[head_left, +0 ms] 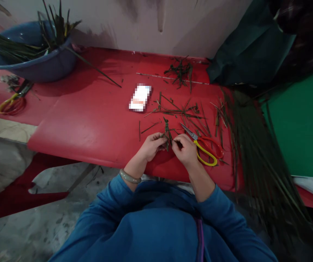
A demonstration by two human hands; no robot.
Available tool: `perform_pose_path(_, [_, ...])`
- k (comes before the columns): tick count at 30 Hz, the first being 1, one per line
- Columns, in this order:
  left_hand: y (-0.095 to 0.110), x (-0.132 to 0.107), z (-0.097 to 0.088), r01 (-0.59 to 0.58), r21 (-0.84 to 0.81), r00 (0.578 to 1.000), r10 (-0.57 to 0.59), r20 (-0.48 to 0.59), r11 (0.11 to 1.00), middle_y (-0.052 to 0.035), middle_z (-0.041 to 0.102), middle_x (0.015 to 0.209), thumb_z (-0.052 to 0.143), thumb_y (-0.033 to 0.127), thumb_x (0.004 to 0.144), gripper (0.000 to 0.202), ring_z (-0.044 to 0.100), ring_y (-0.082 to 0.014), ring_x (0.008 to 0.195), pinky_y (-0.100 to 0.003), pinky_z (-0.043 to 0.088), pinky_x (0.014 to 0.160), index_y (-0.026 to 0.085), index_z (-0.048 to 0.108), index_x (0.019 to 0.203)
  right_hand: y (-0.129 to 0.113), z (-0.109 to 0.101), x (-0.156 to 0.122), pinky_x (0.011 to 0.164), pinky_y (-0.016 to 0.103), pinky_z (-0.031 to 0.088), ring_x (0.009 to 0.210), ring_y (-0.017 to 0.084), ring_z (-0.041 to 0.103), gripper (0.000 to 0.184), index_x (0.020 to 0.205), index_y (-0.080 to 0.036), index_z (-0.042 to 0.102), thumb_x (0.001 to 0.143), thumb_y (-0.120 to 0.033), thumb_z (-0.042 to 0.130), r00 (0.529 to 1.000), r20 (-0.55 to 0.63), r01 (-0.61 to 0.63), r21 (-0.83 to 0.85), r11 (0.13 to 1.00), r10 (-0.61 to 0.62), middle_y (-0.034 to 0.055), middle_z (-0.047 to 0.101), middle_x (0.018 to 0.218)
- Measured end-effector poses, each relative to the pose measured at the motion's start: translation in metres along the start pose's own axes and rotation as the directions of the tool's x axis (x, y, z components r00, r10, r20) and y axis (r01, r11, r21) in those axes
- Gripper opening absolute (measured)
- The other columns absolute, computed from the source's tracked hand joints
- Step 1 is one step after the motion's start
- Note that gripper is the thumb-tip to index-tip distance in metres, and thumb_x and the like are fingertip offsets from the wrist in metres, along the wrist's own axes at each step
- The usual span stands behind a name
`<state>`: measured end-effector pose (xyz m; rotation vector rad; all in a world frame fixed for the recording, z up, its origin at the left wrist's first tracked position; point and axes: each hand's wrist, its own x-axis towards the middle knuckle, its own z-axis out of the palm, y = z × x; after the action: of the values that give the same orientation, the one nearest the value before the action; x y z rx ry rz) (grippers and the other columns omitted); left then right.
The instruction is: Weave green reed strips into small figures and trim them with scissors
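Observation:
Between my hands, over the near part of the red tabletop, is a small figure woven from green leaf strips [166,126]. My left hand [154,145] pinches its lower part from the left, fingers closed. On the other side, my right hand [184,148] is closed in a pinch at a strip hanging off the figure. Scissors with one red and one yellow handle [206,148] lie just right of my right hand, blades pointing up and left. My fingers partly hide the lower end of the figure.
Cut leaf scraps [182,111] lie beyond my hands, with a tangled pile [179,71] farther back. A phone [140,97] rests mid-table. Long leaves [257,153] hang over the right edge. A blue basin [44,67] holding leaves and other scissors [12,104] are at left.

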<state>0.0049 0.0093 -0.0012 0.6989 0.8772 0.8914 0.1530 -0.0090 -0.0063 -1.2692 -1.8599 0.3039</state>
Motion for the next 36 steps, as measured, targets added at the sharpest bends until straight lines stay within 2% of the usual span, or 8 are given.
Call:
perform_pose_path(8, [0.000,-0.001,0.000,0.001,0.018,1.000,-0.001,0.023,1.000,0.0029,0.058,0.056,0.064,0.026,0.063,0.019,0.052,-0.0061,0.045,-0.019,0.038,0.046,0.014,0.049,0.066,0.004,0.000,-0.001,0.065,0.027,0.045,0.067,0.014,0.054,0.007,0.070,-0.021,0.052,0.076,-0.018,0.049,0.989,-0.123,-0.086,-0.053,0.995,0.079,0.0017,0.056,0.069])
perform_pose_path(15, [0.004,-0.004,0.001,0.019,0.029,0.997,-0.021,0.073,0.999,0.0016,0.058,0.057,0.064,0.025,0.063,0.019,0.055,-0.0077,0.047,-0.020,0.040,0.048,0.014,0.048,0.065,0.010,0.001,0.001,0.065,0.028,0.046,0.065,0.015,0.055,0.006,0.069,-0.020,0.053,0.072,-0.018,0.050,0.965,-0.184,-0.207,-0.094,0.974,0.188,0.0018,0.058,0.068])
perform_pose_path(22, [0.003,-0.004,-0.001,0.036,0.035,0.991,-0.040,0.131,0.999,0.0008,0.058,0.057,0.064,0.025,0.063,0.019,0.056,-0.0086,0.049,-0.020,0.041,0.049,0.014,0.049,0.066,0.015,0.002,0.001,0.069,0.033,0.047,0.072,0.019,0.057,0.006,0.071,-0.020,0.055,0.073,-0.022,0.049,0.939,-0.192,-0.296,-0.024,0.955,0.286,0.0057,0.062,0.074])
perform_pose_path(26, [0.002,-0.004,-0.003,0.043,-0.003,0.994,-0.042,0.099,0.999,0.0011,0.058,0.058,0.065,0.026,0.063,0.021,0.055,-0.0082,0.049,-0.020,0.040,0.049,0.015,0.048,0.068,0.016,0.002,0.000,0.068,0.033,0.047,0.068,0.018,0.058,0.007,0.073,-0.020,0.055,0.072,-0.026,0.051,0.927,-0.119,-0.348,0.090,0.933,0.357,0.0045,0.062,0.072])
perform_pose_path(28, [0.003,-0.004,-0.004,0.040,-0.010,0.995,-0.039,0.089,0.999,0.0012,0.058,0.058,0.065,0.027,0.064,0.021,0.055,-0.0081,0.048,-0.020,0.038,0.049,0.015,0.048,0.068,0.015,0.003,0.000,0.059,0.031,0.046,0.058,0.016,0.055,0.010,0.075,-0.020,0.055,0.072,-0.029,0.052,0.892,-0.061,-0.429,0.199,0.881,0.448,0.0022,0.061,0.067])
perform_pose_path(30, [0.002,-0.004,-0.004,0.034,-0.005,0.995,-0.034,0.095,0.999,0.0010,0.059,0.058,0.065,0.027,0.064,0.021,0.055,-0.0081,0.049,-0.019,0.037,0.048,0.015,0.048,0.068,0.012,0.003,-0.001,0.050,0.027,0.042,0.048,0.013,0.050,0.012,0.074,-0.020,0.054,0.073,-0.032,0.052,0.847,0.005,-0.497,0.360,0.789,0.531,-0.0007,0.058,0.061])
perform_pose_path(33, [0.002,-0.004,-0.003,0.025,0.002,0.995,-0.025,0.096,1.000,0.0010,0.058,0.057,0.065,0.027,0.064,0.021,0.056,-0.0083,0.049,-0.019,0.037,0.049,0.015,0.048,0.068,0.007,0.004,0.000,0.042,0.023,0.035,0.039,0.008,0.042,0.014,0.070,-0.021,0.050,0.071,-0.034,0.054,0.809,0.073,-0.504,0.595,0.626,0.583,-0.0033,0.057,0.058])
perform_pose_path(36, [0.001,-0.004,-0.002,0.016,0.016,0.995,-0.018,0.094,1.000,0.0012,0.058,0.057,0.065,0.028,0.064,0.022,0.055,-0.0080,0.049,-0.019,0.036,0.049,0.014,0.048,0.068,0.002,0.003,0.002,0.038,0.021,0.032,0.036,0.005,0.039,0.016,0.067,-0.021,0.045,0.068,-0.033,0.056,0.796,0.145,-0.488,0.727,0.482,0.587,-0.0035,0.059,0.062])
